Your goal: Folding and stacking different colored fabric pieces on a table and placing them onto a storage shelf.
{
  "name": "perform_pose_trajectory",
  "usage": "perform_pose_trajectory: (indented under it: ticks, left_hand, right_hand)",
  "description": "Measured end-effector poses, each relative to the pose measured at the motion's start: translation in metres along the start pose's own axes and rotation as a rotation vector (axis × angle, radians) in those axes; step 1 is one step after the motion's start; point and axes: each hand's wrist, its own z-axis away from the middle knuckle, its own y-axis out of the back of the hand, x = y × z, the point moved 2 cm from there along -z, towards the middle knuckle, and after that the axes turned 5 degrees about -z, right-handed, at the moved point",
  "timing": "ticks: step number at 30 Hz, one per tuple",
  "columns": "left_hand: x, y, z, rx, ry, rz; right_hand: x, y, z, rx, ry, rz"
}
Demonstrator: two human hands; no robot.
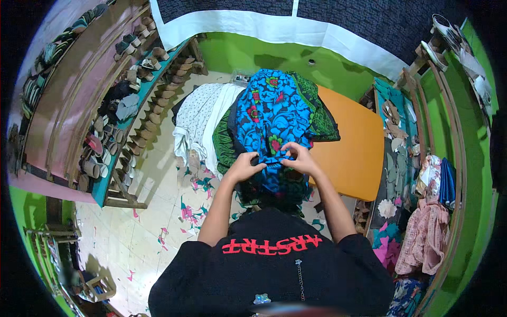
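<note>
Grip: left hand (244, 167) and right hand (301, 158) both pinch the blue floral cloth (270, 113)'s near edge; cloth runs toward 12 o'clock.

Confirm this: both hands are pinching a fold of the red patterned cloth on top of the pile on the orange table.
Not quite. The head view shows the left hand and right hand pinching a blue patterned cloth, not red, atop the pile on the orange table.

I see a small sewing workshop: shoe racks (127, 105) along the wall, fabric scraps (195, 185) littering the floor, cloth piled on the orange table (354, 153).
</note>
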Motion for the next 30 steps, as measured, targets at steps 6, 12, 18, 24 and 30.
perform_pose_trajectory:
  ticks: [6,12,18,24,30]
  left_hand:
    - [0.031,0.030,0.000,0.124,0.054,0.231]
    - [0.043,0.057,0.005,0.216,-0.019,0.307]
    - [0.052,0.096,0.023,0.331,0.011,0.436]
    - [-0.009,0.098,0.021,0.597,0.319,0.014]
    - [-0.008,0.084,0.012,0.590,0.430,-0.033]
  right_hand:
    - [-0.010,0.009,-0.014,-0.079,0.231,0.834]
    - [-0.031,0.029,-0.042,0.488,0.562,1.001]
    - [0.009,0.095,-0.060,0.719,0.330,0.575]
    - [0.089,0.118,-0.074,0.638,-0.165,0.719]
    - [0.099,0.079,-0.099,0.219,-0.279,0.712]
